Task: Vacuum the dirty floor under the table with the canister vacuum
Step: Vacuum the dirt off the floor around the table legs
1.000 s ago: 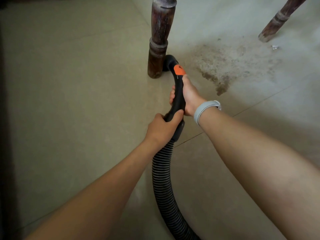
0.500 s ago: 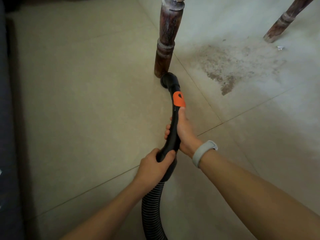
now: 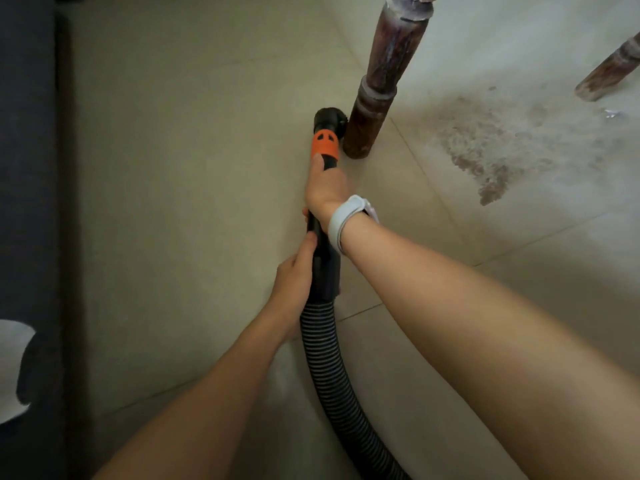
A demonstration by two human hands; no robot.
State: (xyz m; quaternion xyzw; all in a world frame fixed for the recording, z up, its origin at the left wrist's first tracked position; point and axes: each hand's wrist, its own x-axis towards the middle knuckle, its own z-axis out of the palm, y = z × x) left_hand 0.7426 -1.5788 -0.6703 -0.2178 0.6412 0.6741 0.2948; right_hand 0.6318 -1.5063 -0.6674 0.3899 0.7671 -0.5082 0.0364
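Head view: vacuum handle (image 3: pixel 320 216) lengthwise, nozzle-end away.

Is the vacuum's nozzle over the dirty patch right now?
No, the nozzle sits left of the near table leg, while the dirt patch lies to the right of that leg.

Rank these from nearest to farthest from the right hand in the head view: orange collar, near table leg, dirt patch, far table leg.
From the right hand, which grips the vacuum handle:
1. Orange collar, just ahead of the hand; the thumb touches it.
2. Near table leg, ahead and slightly right.
3. Dirt patch, further right on the floor.
4. Far table leg, at the upper right edge.
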